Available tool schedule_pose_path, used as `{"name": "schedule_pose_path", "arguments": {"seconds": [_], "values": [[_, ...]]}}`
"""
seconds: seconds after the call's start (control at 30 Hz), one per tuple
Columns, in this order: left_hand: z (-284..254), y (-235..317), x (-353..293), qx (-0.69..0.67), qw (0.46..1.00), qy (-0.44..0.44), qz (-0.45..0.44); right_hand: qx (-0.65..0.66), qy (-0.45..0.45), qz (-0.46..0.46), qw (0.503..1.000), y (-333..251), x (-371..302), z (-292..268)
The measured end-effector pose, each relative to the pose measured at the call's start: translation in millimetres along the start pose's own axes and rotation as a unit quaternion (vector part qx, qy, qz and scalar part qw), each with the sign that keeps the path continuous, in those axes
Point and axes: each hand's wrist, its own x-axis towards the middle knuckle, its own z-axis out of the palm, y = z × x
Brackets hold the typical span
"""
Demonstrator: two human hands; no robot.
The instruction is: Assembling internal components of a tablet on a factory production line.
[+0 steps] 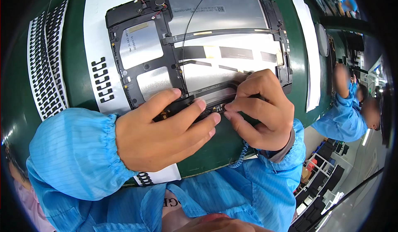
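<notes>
An opened tablet-like device lies on the green table. It has a black frame, silver panels, dark ribbon strips and a large silver battery-like panel on its far side. My left hand rests with fingers spread across the near edge, its fingertips touching the black frame. Close to those fingertips, my right hand has thumb and forefinger pinched together at the same edge, beside small circuit parts. Whatever sits in that pinch is too small or hidden to name.
Sheets of black adhesive-like pieces lie at the far left. A white sheet with similar pieces reaches the device's left side. White paper lies to its right. A blue coiled cord hangs by my right wrist. Another person sits beyond.
</notes>
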Motion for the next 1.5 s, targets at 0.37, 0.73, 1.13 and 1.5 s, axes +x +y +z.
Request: {"name": "schedule_pose_path", "arguments": {"seconds": [0.37, 0.73, 1.13, 1.5], "values": [[9, 9, 3, 0.056, 0.998, 0.021, -0.037, -0.178, 0.025, -0.161, 0.970, -7, -5, 16], [-58, -5, -10, 0.022, 0.999, 0.043, 0.004, -0.147, 0.124, 0.016, 0.981, -57, -25, 29], [-41, 19, -80, -0.021, 0.982, -0.118, -0.148, -0.157, 0.120, 0.025, 0.980, -110, -34, 134], [-40, 16, -83, -0.010, 0.983, -0.118, -0.144, -0.107, 0.177, 0.027, 0.978, -108, -30, 145]]}}
